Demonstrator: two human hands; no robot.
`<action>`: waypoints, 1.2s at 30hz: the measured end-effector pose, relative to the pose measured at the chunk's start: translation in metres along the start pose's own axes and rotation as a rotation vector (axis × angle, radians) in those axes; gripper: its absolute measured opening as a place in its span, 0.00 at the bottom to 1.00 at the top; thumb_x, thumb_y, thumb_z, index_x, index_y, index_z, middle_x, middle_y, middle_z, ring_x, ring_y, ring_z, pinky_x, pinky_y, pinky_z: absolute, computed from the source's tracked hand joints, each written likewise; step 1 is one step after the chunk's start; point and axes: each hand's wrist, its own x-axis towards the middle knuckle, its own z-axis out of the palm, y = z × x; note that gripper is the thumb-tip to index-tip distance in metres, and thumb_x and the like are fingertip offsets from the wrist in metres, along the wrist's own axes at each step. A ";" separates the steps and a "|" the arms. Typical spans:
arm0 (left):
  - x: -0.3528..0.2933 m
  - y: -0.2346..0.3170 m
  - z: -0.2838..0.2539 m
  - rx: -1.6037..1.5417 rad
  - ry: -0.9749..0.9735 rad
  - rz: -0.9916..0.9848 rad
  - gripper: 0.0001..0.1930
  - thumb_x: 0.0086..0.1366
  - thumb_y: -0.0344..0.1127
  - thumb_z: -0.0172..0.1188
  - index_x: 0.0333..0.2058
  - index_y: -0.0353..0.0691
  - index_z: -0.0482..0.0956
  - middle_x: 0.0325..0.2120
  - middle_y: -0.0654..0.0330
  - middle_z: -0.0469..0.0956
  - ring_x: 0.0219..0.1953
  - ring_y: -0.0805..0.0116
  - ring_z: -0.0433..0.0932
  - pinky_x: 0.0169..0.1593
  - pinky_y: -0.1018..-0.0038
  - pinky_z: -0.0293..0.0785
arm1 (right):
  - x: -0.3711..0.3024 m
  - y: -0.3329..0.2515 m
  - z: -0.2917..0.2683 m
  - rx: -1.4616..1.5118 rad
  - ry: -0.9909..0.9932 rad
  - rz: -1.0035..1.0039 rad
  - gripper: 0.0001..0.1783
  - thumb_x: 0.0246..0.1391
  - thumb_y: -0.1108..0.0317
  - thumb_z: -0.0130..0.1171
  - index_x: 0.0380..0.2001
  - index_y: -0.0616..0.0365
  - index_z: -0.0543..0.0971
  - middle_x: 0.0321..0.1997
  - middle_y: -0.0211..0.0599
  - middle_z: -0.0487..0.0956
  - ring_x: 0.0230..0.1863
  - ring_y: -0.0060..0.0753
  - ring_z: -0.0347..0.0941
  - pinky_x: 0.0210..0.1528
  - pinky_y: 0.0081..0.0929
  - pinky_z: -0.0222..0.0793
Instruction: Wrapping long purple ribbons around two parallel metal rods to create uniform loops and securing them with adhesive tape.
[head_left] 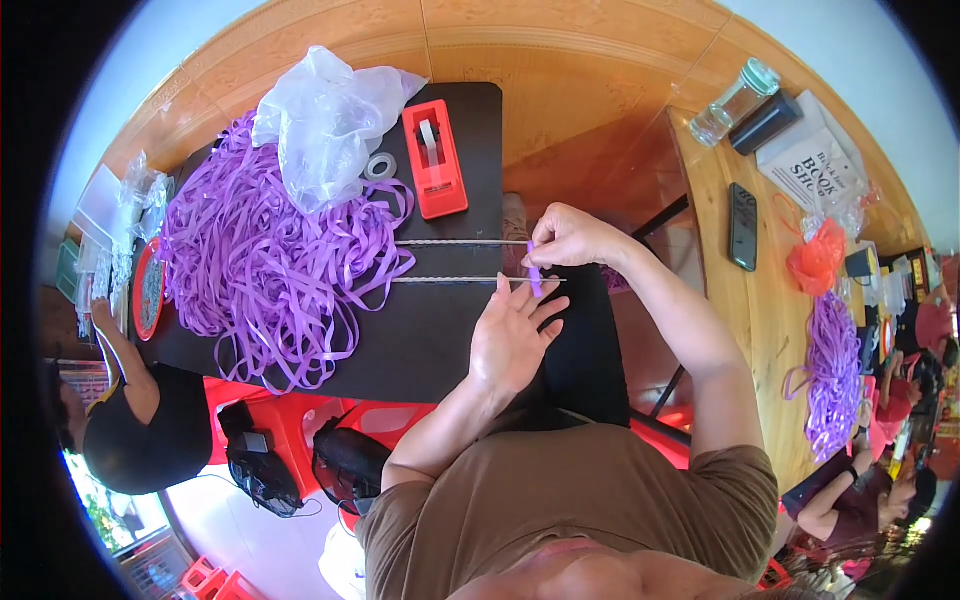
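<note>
From the head view, near the middle of the frame, the right hand (568, 240) pinches a short purple strip (534, 272) between its fingertips, so its grip is closed on that strip. The left hand (512, 335) lies just below it with its fingers spread out flat and loose, holding nothing, with its fingertips at the lower of two thin metal rods (470, 279). The strip sits right at the end of that rod, at the edge of the dark surface (430, 340). To do this bit well, I think the flat hand should keep the rod from rolling while the pinching hand keeps the strip snug and straight (a loose strip would likely slip). The rods look hard, thin and a bit bumpy, like twisted wire. The strip looks soft, flat and bendy. To the left of the frame lies a big tangled heap of purple ribbons (265, 255), floppy and shiny. On top of it, upper left, sits a crinkly clear plastic bag (325, 120). Beside the bag stands a red tape holder (435, 160), boxy and smooth, with a small roll of tape (379, 166) just next to it.
</note>
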 end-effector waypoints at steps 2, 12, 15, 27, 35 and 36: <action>0.000 0.000 0.001 -0.004 0.003 0.001 0.33 0.67 0.61 0.38 0.57 0.36 0.64 0.53 0.57 0.68 0.54 0.61 0.65 0.53 0.68 0.59 | 0.000 -0.003 -0.001 -0.026 -0.007 0.021 0.19 0.42 0.70 0.60 0.05 0.61 0.67 0.07 0.24 0.57 0.13 0.14 0.52 0.17 0.24 0.47; -0.001 0.000 0.003 -0.016 -0.004 0.007 0.32 0.68 0.60 0.38 0.55 0.36 0.65 0.51 0.57 0.69 0.53 0.60 0.66 0.51 0.68 0.59 | -0.003 -0.040 0.009 -0.587 0.128 0.210 0.12 0.35 0.60 0.60 0.10 0.56 0.77 0.15 0.41 0.75 0.24 0.43 0.74 0.38 0.42 0.61; 0.000 0.000 0.004 -0.017 -0.005 0.001 0.31 0.68 0.60 0.38 0.54 0.36 0.66 0.50 0.58 0.69 0.53 0.61 0.66 0.50 0.68 0.59 | -0.008 -0.044 0.014 -0.665 0.216 0.167 0.11 0.36 0.60 0.60 0.11 0.56 0.78 0.15 0.40 0.76 0.28 0.43 0.74 0.40 0.44 0.58; 0.002 -0.002 -0.004 -0.067 -0.023 0.001 0.27 0.68 0.56 0.43 0.52 0.38 0.66 0.46 0.59 0.69 0.48 0.64 0.67 0.51 0.69 0.59 | -0.025 -0.024 0.049 -0.894 0.564 0.022 0.14 0.42 0.55 0.59 0.19 0.54 0.83 0.24 0.37 0.78 0.39 0.39 0.70 0.38 0.45 0.58; 0.003 -0.003 -0.003 -0.066 -0.016 -0.005 0.25 0.66 0.53 0.46 0.53 0.41 0.66 0.47 0.61 0.68 0.47 0.65 0.66 0.52 0.68 0.60 | -0.027 -0.016 0.062 -0.884 0.720 0.007 0.15 0.44 0.53 0.59 0.22 0.52 0.84 0.27 0.37 0.78 0.41 0.39 0.69 0.39 0.44 0.57; 0.003 -0.003 -0.002 -0.062 -0.009 -0.002 0.25 0.66 0.53 0.46 0.53 0.41 0.65 0.47 0.61 0.67 0.47 0.65 0.66 0.52 0.68 0.60 | -0.027 -0.015 0.063 -0.876 0.719 0.009 0.15 0.44 0.52 0.59 0.22 0.51 0.84 0.28 0.37 0.78 0.42 0.40 0.68 0.38 0.44 0.56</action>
